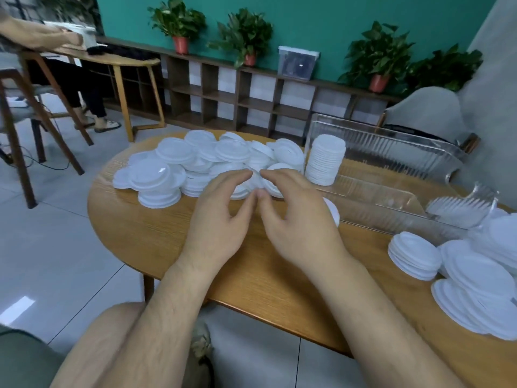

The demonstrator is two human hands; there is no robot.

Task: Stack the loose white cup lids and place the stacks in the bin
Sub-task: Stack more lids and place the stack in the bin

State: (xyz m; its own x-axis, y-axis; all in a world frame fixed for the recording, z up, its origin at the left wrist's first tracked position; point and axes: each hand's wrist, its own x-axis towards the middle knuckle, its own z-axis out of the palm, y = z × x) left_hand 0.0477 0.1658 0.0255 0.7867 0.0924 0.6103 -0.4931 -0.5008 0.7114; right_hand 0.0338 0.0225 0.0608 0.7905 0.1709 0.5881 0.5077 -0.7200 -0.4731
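Note:
A heap of loose white cup lids (179, 166) covers the far left of the round wooden table (156, 233). My left hand (221, 219) and my right hand (296, 219) hover side by side at the heap's near edge. Their fingers arch over the nearest lids (256, 179) and the two thumbs almost touch, with no lid plainly gripped. A tall stack of lids (326, 159) stands in the left end of the clear ribbed bin (391, 158). One lid (333, 211) lies flat, partly hidden by my right hand.
More lids lie at the table's right edge: a short stack (414, 254) and a spread pile (481, 292). A clear plastic piece (461, 208) sits beside the bin. Another person sits at a table at the back left. A shelf with potted plants lines the wall.

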